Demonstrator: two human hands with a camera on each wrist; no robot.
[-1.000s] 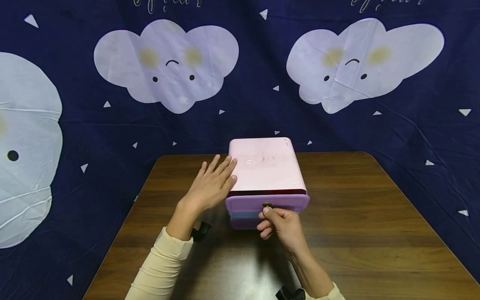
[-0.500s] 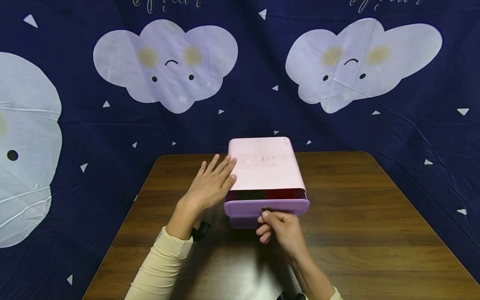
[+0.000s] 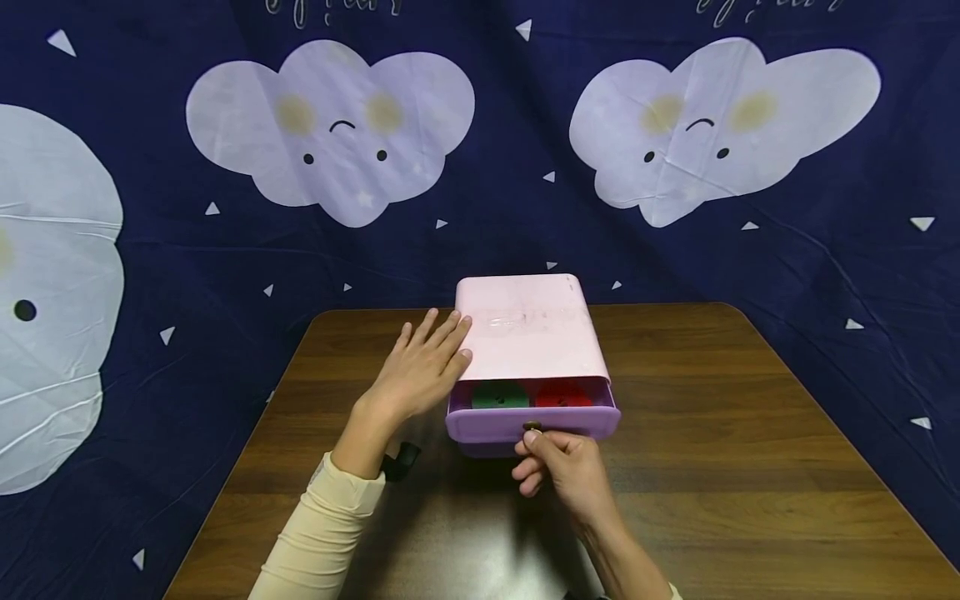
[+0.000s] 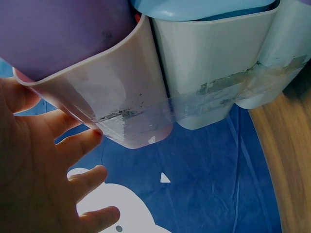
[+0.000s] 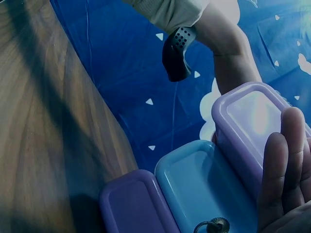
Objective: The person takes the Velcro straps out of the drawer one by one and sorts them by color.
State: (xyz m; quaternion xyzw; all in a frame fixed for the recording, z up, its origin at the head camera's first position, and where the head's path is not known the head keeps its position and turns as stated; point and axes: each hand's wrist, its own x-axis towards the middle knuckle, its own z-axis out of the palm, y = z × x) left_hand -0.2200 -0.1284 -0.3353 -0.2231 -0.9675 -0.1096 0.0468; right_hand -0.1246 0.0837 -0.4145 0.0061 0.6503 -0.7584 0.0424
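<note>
A small stacked drawer box with a pink top point(image 3: 536, 342) stands on the table. Its upper purple drawer point(image 3: 483, 426) is partly pulled out. Inside lie a green round piece point(image 3: 499, 395) and a red round piece point(image 3: 562, 395), both partly hidden by the drawer front. My right hand point(image 3: 570, 467) pinches the brass-coloured pull point(image 3: 532, 426) on that drawer between thumb and finger. With fingers spread, my left hand point(image 3: 416, 371) rests against the box's left top edge. In the right wrist view, the blue middle drawer point(image 5: 204, 179) and lower purple drawer point(image 5: 138, 201) look closed.
The wooden table point(image 3: 712, 467) extends around the box. Behind it hangs a dark blue cloth with cloud faces point(image 3: 330, 133). Clear tape point(image 4: 182, 107) runs across the side of the box in the left wrist view. A black strap point(image 5: 176, 54) is on the left wrist.
The upper purple drawer has slid out toward me with my right hand on its pull, bringing the green and red pieces into sight. My left hand has stayed in place.
</note>
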